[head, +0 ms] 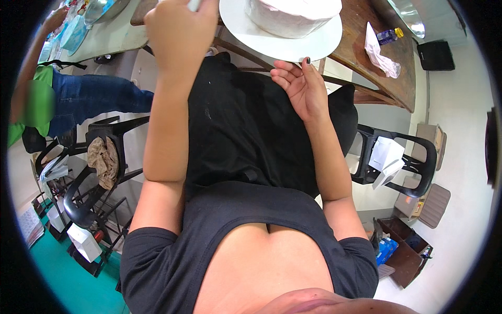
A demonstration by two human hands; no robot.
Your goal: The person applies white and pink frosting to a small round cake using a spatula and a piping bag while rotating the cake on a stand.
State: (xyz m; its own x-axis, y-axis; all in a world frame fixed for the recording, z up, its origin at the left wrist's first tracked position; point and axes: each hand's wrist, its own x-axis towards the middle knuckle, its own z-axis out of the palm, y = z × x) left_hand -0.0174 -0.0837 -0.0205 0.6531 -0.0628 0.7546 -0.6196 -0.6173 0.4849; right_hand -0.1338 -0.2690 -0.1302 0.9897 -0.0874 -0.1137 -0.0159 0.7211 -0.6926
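My left hand (182, 27) is raised at the top, left of the cake, with its fingers closed round the light-coloured handle (194, 4) of a tool; the rest of the tool is out of view. A round cake (290, 19) covered in white frosting stands on a white round plate or turntable (313, 49), both cut off by the top edge. Just below the plate's near rim, my right hand (300, 84) is palm up, fingers loosely curled and thumb tip at the rim; whether it touches is unclear. Nothing shows in its palm.
On the wooden table (392, 86) lie a piping bag (378, 55) and a purple bottle (388, 36) with a yellow cap. A metal bowl (406, 13) is beyond. A person in green (41, 102) stands left by a blue cake (73, 35). Black plastic chairs (429, 157) flank me.
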